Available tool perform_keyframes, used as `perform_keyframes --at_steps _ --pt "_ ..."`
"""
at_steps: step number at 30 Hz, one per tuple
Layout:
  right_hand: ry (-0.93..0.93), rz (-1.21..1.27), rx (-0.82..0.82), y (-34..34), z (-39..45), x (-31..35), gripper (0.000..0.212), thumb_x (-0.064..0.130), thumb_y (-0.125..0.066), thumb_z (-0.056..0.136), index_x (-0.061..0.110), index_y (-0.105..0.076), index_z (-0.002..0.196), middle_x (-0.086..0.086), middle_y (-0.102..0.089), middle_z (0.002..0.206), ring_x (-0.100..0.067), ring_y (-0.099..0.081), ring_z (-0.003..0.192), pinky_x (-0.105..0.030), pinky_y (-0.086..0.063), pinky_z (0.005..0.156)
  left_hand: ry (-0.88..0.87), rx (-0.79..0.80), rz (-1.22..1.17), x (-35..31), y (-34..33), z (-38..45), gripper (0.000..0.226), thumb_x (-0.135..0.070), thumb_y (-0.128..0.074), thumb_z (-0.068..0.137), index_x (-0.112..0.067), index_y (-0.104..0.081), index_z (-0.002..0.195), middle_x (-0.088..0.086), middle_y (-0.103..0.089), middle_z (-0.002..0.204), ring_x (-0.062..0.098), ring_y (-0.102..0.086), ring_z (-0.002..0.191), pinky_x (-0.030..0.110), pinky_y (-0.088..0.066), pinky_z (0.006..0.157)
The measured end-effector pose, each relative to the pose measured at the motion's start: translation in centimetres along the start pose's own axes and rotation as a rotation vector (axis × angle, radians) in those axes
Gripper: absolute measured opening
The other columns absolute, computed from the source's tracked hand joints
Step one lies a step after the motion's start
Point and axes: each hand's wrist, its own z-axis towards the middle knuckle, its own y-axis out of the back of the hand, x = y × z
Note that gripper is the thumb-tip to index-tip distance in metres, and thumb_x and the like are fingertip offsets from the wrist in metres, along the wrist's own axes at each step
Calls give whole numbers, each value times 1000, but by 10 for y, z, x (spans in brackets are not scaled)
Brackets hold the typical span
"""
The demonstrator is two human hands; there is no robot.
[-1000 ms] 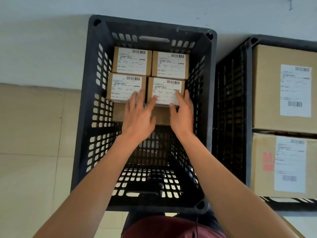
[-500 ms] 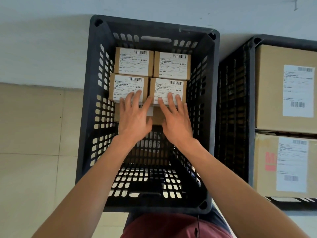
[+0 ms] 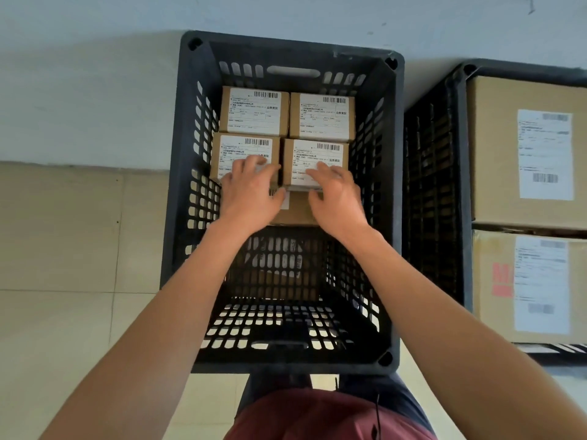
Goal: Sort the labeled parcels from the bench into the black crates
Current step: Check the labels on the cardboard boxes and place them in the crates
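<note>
Now both hands lie flat with fingers extended, the left hand (image 3: 251, 192) on the front-left parcel (image 3: 244, 154) and the right hand (image 3: 336, 198) on the front-right parcel (image 3: 314, 160) inside the black crate (image 3: 187, 217), so pressing evenly should square them against the back row.

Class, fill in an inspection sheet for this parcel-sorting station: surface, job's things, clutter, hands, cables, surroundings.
Surface: tiled floor under the crates; no bench in view.
Job's things: black crate holds four small labeled parcels on top, two far and two near, above a lower box. Second crate on the right holds two large labeled boxes.
Clutter: nothing seen.
Hands: left hand rests on the near left parcel; right hand on the near right parcel, thumb at its near edge. Neither parcel looks lifted.
Cables: thin dark cord at the person's waist.
Surroundings: pale wall behind the crates.
</note>
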Motion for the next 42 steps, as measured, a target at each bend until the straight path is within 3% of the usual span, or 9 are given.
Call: perform_keyframes --at_steps 3,6,11,14,19,27,31,34,42 --pt "-106 296 -42 19 -10 7 45 9 -56 105 13 -54 149 -11 -47 159 -25 -38 151 -41 -34 124 29 -60 -149 -4 7 -7 52 -35 -60 101 -19 -51 149 6 -49 152 29 -39 142 54 -36 115" --pt "-198 471 -76 40 -28 13 42 16 -54 107 23 -55 148 1 -51 156 -13 -51 140 -18 -46 106 5 -117 -254 -11 11 -23 46 -29 -61 102 -19 -54 147 3 -53 150 25 -41 142 47 -34 115" --pt "-157 625 -156 68 -60 9 38 21 -57 106 27 -61 143 11 -65 140 -4 -57 131 -34 -48 114 -24 -108 -443 -41 27 -52 45 -28 -60 104 -21 -54 148 0 -54 150 17 -41 143 42 -33 121" --pt "-145 701 -208 93 -88 -1 36 20 -57 106 26 -62 142 19 -67 131 0 -59 126 -32 -51 110 -67 -137 -518 -71 40 -68 41 -26 -60 105 -22 -56 146 -3 -56 147 10 -45 139 40 -36 120" --pt "-165 820 -332 140 -145 -48 33 24 -61 104 31 -67 135 19 -70 130 0 -62 124 -43 -53 109 -181 -140 -529 -151 50 -92 40 -26 -58 105 -26 -57 145 -13 -57 145 -4 -46 132 21 -37 112" --pt "-274 895 -516 216 -278 -163 35 23 -62 104 29 -65 138 18 -71 125 4 -65 116 -37 -57 103 -368 -36 -581 -315 5 -147 41 -25 -63 102 -29 -60 143 -20 -61 133 -4 -54 124 36 -50 108" --pt "-321 910 -588 244 -350 -227 36 23 -61 104 26 -64 140 25 -70 121 7 -66 112 -29 -57 99 -466 86 -548 -398 -26 -185 39 -31 -63 102 -33 -60 141 -36 -56 120 0 -60 117 38 -51 106" --pt "-356 911 -651 260 -398 -274 35 22 -63 103 28 -66 137 21 -69 127 3 -65 116 -40 -54 107 -578 70 -477 -454 -50 -214 38 -30 -62 102 -30 -62 140 -23 -64 129 -5 -57 117 34 -51 103" --pt "-448 947 -809 287 -500 -358 31 21 -64 101 28 -70 130 15 -72 124 -1 -67 114 -44 -55 105 -782 176 -393 -569 -101 -267 41 -26 -64 101 -27 -61 142 -15 -64 133 0 -56 121 30 -50 103"
